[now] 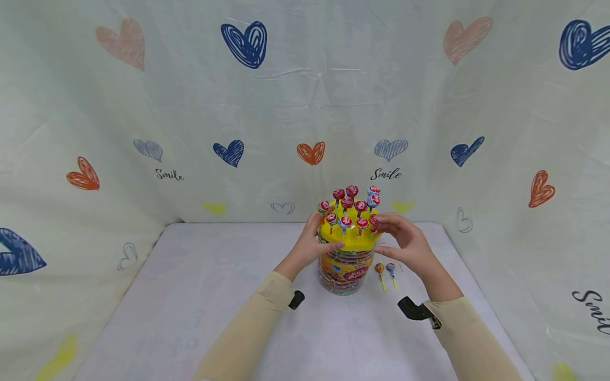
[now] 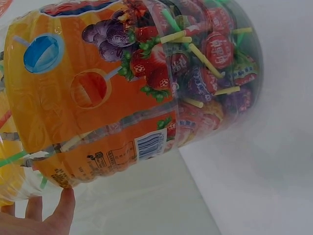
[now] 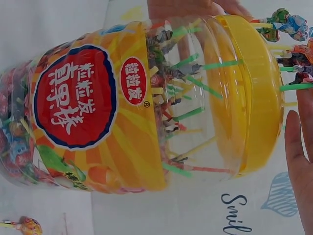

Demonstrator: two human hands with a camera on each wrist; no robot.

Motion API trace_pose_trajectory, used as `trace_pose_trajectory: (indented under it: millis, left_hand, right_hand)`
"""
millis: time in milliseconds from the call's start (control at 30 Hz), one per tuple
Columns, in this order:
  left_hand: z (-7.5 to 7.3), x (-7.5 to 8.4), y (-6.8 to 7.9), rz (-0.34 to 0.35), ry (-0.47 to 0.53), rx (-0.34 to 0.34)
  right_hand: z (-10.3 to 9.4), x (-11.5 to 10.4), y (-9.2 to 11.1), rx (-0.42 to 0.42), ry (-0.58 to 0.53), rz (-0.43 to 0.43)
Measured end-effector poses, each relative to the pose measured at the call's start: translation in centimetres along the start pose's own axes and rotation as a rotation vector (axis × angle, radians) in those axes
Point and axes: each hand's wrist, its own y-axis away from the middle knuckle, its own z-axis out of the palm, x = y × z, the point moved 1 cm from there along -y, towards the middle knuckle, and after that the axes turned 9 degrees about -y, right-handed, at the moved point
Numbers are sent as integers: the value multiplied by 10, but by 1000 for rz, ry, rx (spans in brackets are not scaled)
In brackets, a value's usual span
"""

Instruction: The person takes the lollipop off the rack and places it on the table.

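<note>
A clear plastic candy jar (image 1: 344, 272) with an orange printed label stands upright on the table, wrapped lollipops visible inside. Its yellow lid (image 1: 355, 242) carries several wrapped lollipops (image 1: 360, 207) standing upright, their sticks poked through the top. My left hand (image 1: 308, 242) holds the lid from the left, thumb across its front; its farther fingers are partly hidden. On the other side, my right hand (image 1: 409, 243) has its fingertips at a red lollipop (image 1: 374, 221) on the lid's right edge. Its thumb is apart from those fingers, beside the lid's rim.
Two loose lollipops, an orange one (image 1: 379, 268) and a blue one (image 1: 391, 268), lie on the white-covered table (image 1: 229, 296) right of the jar. Behind the table hangs a pale curtain (image 1: 286, 95) printed with hearts.
</note>
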Motion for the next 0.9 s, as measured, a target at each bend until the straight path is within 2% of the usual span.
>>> trace_pose_trajectory:
  millis: [433,667,900]
  left_hand:
    - [0,2,1,-3,-10,5]
    - [0,3,1,-2,-6,3]
    - [0,-1,-1,27,-7,-4]
  right_hand:
    - [-1,4,-5,60,-81,31]
    - [2,3,-11,166,-70,77]
    - [5,-2,-14,230,-107,87]
